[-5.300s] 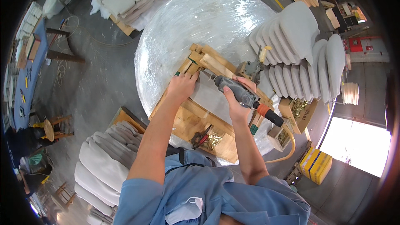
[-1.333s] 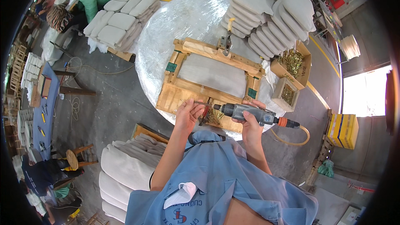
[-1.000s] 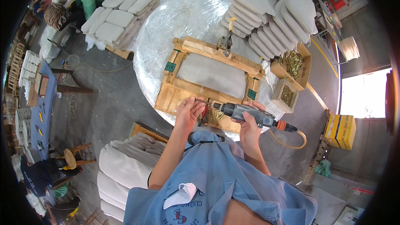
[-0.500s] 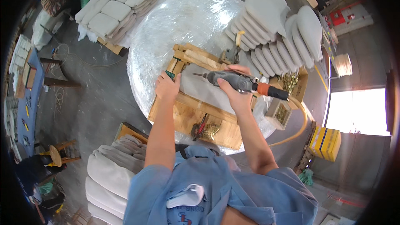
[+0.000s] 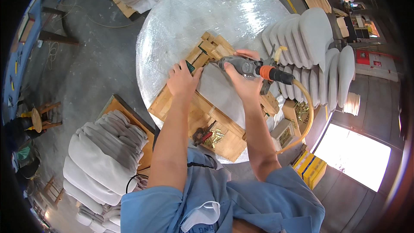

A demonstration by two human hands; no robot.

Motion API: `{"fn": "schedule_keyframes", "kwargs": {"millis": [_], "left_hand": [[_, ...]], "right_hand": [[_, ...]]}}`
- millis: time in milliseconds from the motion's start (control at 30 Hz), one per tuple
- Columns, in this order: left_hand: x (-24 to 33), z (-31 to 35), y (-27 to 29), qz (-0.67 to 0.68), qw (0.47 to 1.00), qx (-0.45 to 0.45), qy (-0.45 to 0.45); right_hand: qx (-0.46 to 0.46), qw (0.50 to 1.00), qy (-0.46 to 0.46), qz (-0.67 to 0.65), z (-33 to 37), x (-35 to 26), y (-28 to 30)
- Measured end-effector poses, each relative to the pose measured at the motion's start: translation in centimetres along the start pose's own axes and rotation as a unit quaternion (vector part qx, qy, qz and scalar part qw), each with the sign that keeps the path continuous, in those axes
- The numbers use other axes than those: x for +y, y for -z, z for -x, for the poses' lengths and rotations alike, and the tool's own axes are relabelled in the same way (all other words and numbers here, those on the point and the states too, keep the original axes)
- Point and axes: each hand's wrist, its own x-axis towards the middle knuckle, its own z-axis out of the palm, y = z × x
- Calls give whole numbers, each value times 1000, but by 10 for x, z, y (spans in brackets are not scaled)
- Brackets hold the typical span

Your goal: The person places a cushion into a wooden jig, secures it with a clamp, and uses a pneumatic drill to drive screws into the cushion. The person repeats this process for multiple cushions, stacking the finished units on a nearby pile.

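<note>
My right hand (image 5: 243, 77) grips a grey power drill (image 5: 246, 65) with an orange collar and a yellow hose. The drill's front end is close to the left rail of a wooden frame (image 5: 174, 99), near a green piece (image 5: 189, 66); whether the bit touches the wood I cannot tell. My left hand (image 5: 183, 82) is closed over that same rail, thumb on the inner side, beside the green piece. A light grey padded panel (image 5: 220, 88) lies inside the frame. On the frame's near board sit small brass-coloured fittings (image 5: 214, 138) and a dark tool with red parts (image 5: 202, 135).
Under the frame is a round table wrapped in shiny film (image 5: 159, 39). Stacked grey panels (image 5: 317, 39) stand at its right, near boxes of metal fittings (image 5: 282, 133). More grey pads (image 5: 101, 151) are piled at my left. The yellow hose (image 5: 309, 116) loops down on the right.
The drill has come left toward the frame's rail, closer to my left hand. My left hand keeps its hold on the rail. The whole view has shifted and turned.
</note>
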Motion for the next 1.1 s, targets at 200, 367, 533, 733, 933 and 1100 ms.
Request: {"fn": "schedule_keyframes", "kwargs": {"millis": [200, 367, 533, 733, 933, 1100], "left_hand": [[0, -5, 0, -15, 1000, 15, -7], [-2, -4, -2, 0, 1000, 13, -5], [2, -3, 7, 2, 1000, -18, 1], [1, -3, 9, 4, 1000, -21, 0], [1, -3, 5, 3, 1000, -13, 2], [-2, -4, -1, -2, 1000, 1, 0]], "right_hand": [[10, 1000, 1, -29, -3, -5, -3], [3, 999, 3, -32, -1, -3, -1], [-2, 999, 17, -27, 1, 0, -2], [-13, 999, 36, -6, 0, 0, -3], [-4, 1000, 23, -9, 0, 2, -2], [5, 1000, -7, -19, 3, 1, -1]]}}
